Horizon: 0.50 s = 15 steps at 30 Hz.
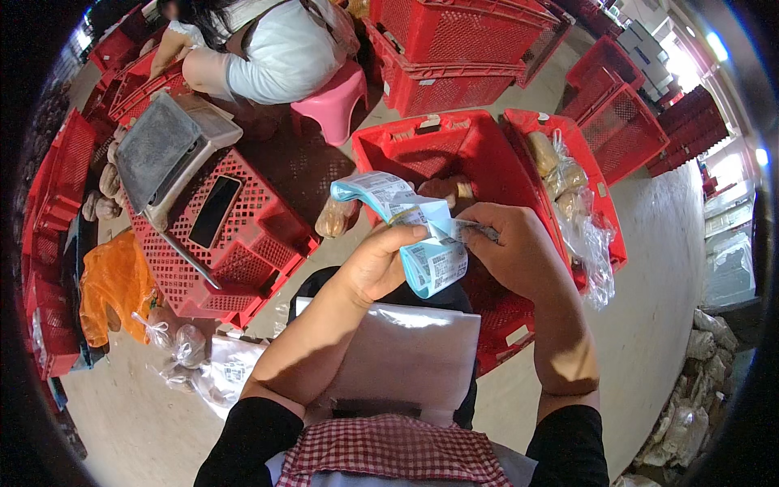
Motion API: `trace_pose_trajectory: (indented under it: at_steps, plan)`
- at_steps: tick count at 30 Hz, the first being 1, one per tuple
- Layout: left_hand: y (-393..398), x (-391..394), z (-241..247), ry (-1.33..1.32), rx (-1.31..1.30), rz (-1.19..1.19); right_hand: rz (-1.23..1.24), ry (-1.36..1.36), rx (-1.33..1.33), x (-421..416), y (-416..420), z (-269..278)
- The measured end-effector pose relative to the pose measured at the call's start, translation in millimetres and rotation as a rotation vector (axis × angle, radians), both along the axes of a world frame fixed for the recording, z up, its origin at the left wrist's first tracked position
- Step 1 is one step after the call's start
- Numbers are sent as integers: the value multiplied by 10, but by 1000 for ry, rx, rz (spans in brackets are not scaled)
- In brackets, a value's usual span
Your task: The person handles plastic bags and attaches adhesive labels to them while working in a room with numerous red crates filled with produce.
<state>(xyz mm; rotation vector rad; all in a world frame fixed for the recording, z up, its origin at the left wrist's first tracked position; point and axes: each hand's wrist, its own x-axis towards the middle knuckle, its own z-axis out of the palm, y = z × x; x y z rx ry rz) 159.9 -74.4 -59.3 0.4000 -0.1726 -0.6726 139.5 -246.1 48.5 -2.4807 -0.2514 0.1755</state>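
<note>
My left hand grips a folded strip of printed labels on light-blue backing, with its thumb on top. One loop of the strip hangs below the thumb, and another curls away to the upper left. At the strip's right side, my right hand pinches a small label end between thumb and fingers. Whether that piece has come off the backing cannot be made out. Beneath both hands, a flat stack of clear plastic sheets or bags rests on my lap.
An upturned red crate at left carries a weighing scale and a phone. Red crates stand right, one holding bagged squash-like produce. A person sits on a pink stool ahead. Bagged produce lies at lower left.
</note>
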Motion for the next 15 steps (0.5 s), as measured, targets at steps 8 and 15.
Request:
trace_pose_trajectory:
  at_steps: [8,15]
  plan:
    - [9,51,-132,42,22,142,119,-453,-269,-54,176,-135]
    - [14,86,-235,84,77,130,181,-752,-384,12,259,-268]
